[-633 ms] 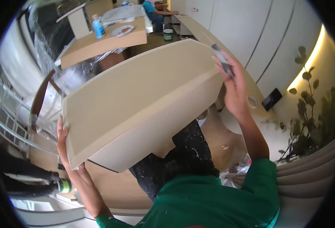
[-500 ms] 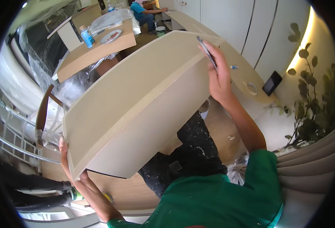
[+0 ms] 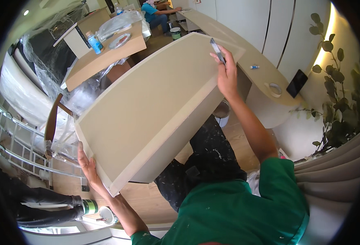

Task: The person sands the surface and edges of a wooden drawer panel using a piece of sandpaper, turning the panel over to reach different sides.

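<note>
Just right of the right grip [image 3: 228, 77] I see the long, curved tabletop [image 3: 263, 78]. The beige panel [image 3: 147, 104] slants between both grips; the left grip [image 3: 89, 168] lies against its near end, probably steadying it, though I can't tell how tightly it clasps. The right grip is closed around a flat blade tool [image 3: 217, 51], perhaps held upright to keep its edge off the surface. Right of that grip lies a small tube [image 3: 254, 67]. Against half a second ago, the panel's pale side shows narrower.
</note>
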